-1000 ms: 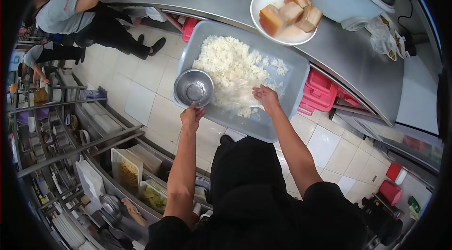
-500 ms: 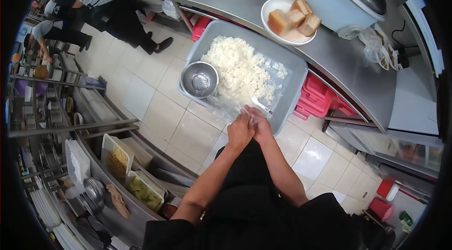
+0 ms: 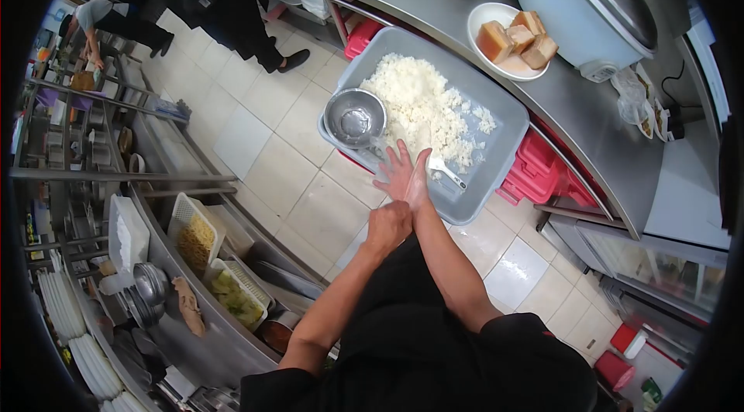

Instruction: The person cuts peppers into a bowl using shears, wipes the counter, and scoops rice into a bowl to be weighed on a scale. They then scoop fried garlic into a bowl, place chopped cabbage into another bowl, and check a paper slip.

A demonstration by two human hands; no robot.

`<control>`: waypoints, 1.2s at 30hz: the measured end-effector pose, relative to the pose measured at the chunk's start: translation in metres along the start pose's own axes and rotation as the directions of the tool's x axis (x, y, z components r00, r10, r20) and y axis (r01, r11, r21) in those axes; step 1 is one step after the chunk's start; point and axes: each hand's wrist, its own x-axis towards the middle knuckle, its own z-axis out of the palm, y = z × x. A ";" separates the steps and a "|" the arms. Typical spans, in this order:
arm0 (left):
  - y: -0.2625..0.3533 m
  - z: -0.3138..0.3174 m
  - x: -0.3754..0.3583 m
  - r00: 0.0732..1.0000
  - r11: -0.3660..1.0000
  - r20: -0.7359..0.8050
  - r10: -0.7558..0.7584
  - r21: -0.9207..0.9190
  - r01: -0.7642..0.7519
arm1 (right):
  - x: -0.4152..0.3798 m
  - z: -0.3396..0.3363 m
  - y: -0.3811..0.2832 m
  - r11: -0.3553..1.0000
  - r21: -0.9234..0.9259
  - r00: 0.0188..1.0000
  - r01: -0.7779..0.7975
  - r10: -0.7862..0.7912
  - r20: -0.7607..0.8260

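Note:
My right hand (image 3: 404, 178) is stretched over the near edge of a grey plastic tub (image 3: 492, 156), its fingers spread. A thin clear plastic glove (image 3: 419, 178) appears to cover it, though the film is hard to see. At the right wrist my left hand (image 3: 389, 226) is closed, gripping what looks like the glove's cuff. Cooked white rice (image 3: 418, 94) is heaped in the tub. A metal bowl (image 3: 355, 117) sits at the tub's left side. Just beyond my right hand, a white rice paddle (image 3: 448, 173) lies by the rice.
On the steel counter (image 3: 418, 5) stand a white bowl (image 3: 479, 18) of meat blocks and large light-blue rice cookers (image 3: 558, 17). Pink containers (image 3: 535, 164) are under it. At left a prep counter holds baskets of noodles (image 3: 195, 245) and greens (image 3: 236, 299). Co-workers (image 3: 225, 17) stand further off.
My hands were together with crumpled clear plastic between them. Now the right hand has pushed forward with fingers spread, and the left has moved back to its wrist. The view has shifted slightly.

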 end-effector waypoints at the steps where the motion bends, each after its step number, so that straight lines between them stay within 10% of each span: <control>1: 0.006 -0.002 -0.004 0.998 0.993 0.037 0.060 -0.101 -0.056 | 0.006 0.002 -0.002 0.996 0.081 1.000 -0.024 0.025 -0.016; 6: 0.028 -0.017 0.007 0.983 0.964 0.174 -0.054 -0.248 0.097 | 0.037 -0.020 -0.017 0.999 -0.006 0.982 -0.034 0.032 -0.185; 8: 0.010 -0.014 0.020 0.941 0.892 0.187 -0.281 -0.311 0.328 | 0.070 -0.076 -0.027 0.673 -0.738 0.872 0.039 -0.384 -0.303; 10: -0.041 0.001 0.032 0.798 0.705 0.122 -0.591 -0.402 0.584 | 0.079 -0.106 -0.059 0.416 -0.897 0.823 -0.147 -0.452 -0.345; 11: -0.074 0.008 0.041 0.725 0.640 0.027 -0.688 -0.448 0.624 | 0.089 -0.116 -0.070 0.119 -0.935 0.773 -0.334 -0.533 -0.344; 17: -0.134 -0.002 0.129 0.370 0.177 0.092 -0.925 -0.755 0.631 | 0.145 -0.064 -0.095 -0.324 -0.740 0.806 -0.589 -0.307 -0.506; 21: -0.148 0.011 0.139 0.345 0.253 0.014 -0.938 -0.652 0.715 | 0.161 -0.101 -0.077 -0.396 -0.778 0.862 -0.488 -0.361 -0.357; 27: -0.127 0.022 0.143 0.578 0.587 -0.495 -0.649 0.158 0.794 | 0.172 -0.153 -0.083 -0.634 -0.746 0.976 -0.204 -0.195 -0.101; 31: -0.165 0.015 0.135 0.604 0.592 -0.414 -0.681 0.174 0.787 | 0.164 -0.171 -0.116 -0.697 -0.714 0.998 0.064 0.036 0.054; 34: -0.174 0.007 0.135 0.590 0.610 -0.193 -0.784 -0.066 0.789 | 0.149 -0.172 -0.131 -0.596 -0.803 0.966 0.018 -0.196 0.167; 36: -0.117 -0.010 0.154 0.449 0.346 0.110 -0.887 -0.485 0.803 | 0.142 -0.168 -0.148 0.154 -0.976 0.952 -0.153 -0.243 -0.187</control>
